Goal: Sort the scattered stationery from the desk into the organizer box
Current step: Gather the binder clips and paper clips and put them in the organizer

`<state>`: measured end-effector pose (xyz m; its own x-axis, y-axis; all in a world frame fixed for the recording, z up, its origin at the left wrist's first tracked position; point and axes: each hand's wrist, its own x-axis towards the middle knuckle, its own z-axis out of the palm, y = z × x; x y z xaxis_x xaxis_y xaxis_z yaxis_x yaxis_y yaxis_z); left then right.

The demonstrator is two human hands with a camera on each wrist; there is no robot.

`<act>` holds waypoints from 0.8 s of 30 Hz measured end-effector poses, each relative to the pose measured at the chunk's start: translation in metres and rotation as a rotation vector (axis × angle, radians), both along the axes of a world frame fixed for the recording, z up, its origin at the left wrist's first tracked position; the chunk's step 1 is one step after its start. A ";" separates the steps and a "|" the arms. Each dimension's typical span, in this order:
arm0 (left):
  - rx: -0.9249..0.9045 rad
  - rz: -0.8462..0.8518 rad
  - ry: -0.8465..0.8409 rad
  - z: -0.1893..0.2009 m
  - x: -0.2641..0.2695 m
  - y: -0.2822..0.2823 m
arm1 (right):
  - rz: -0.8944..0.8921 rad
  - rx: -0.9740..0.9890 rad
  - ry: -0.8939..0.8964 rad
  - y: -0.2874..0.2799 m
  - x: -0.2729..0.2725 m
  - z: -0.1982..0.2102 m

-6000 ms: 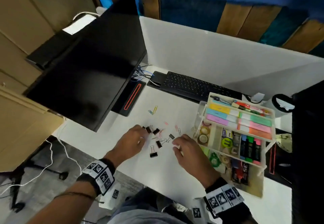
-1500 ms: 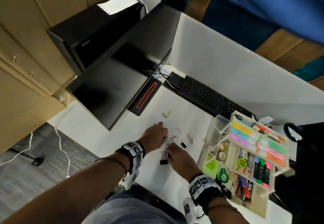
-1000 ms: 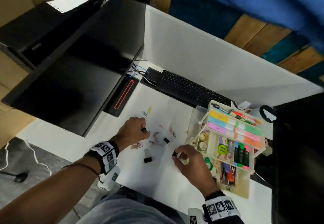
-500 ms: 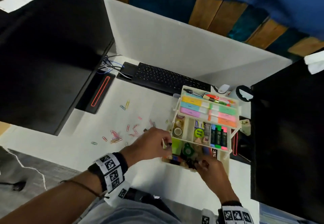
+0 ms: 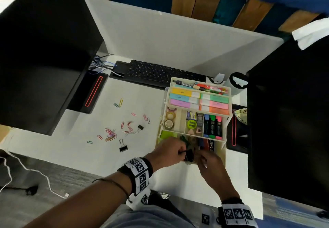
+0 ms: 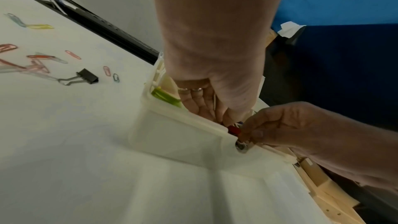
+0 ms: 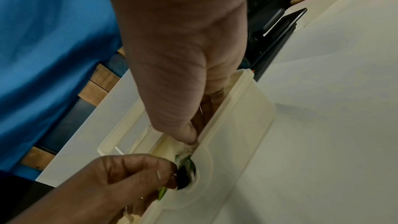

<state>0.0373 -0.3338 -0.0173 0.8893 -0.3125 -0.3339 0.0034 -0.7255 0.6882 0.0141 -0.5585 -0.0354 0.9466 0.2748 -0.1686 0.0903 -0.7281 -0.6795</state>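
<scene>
both hands meet over the bottom tier of the organizer box (image 5: 228,120), at about 5 o'clock from the middle of the desk (image 5: 85,149) in the head view. the left hand (image 5: 168,152) has its fingers curled, and its fingertips pinch a small black binder clip (image 5: 189,155) just at the box's near rim; in the right wrist view the same dark clip (image 7: 184,179) sits right at the tips of the left thumb and forefinger, touching the box wall. the right hand (image 5: 211,162) reaches in from 5 o'clock of that clip, fingers bent down into the box beside it; in the left wrist view its fingertips (image 6: 251,134) seem to pinch something small and shiny at the rim, but i cannot tell for sure what it holds.

out on the desk, two more binder clips lie untouched: one (image 5: 122,146) at 9 o'clock of the left hand, well apart from it, another (image 5: 140,127) at 10 o'clock. coloured paper clips (image 5: 111,133) are scattered further toward 9 and 10 o'clock. a keyboard (image 5: 153,72) lies at 12 o'clock, just behind the box.
</scene>
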 end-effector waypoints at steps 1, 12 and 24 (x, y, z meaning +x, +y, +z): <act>0.002 -0.039 -0.012 0.000 -0.001 0.002 | -0.001 0.005 -0.019 -0.002 -0.001 0.001; -0.030 0.039 -0.094 0.013 -0.018 0.118 | 0.194 0.023 -0.087 0.057 0.017 0.040; 0.273 -0.156 -0.083 -0.029 -0.063 0.235 | 0.576 -0.122 0.015 0.224 0.059 0.014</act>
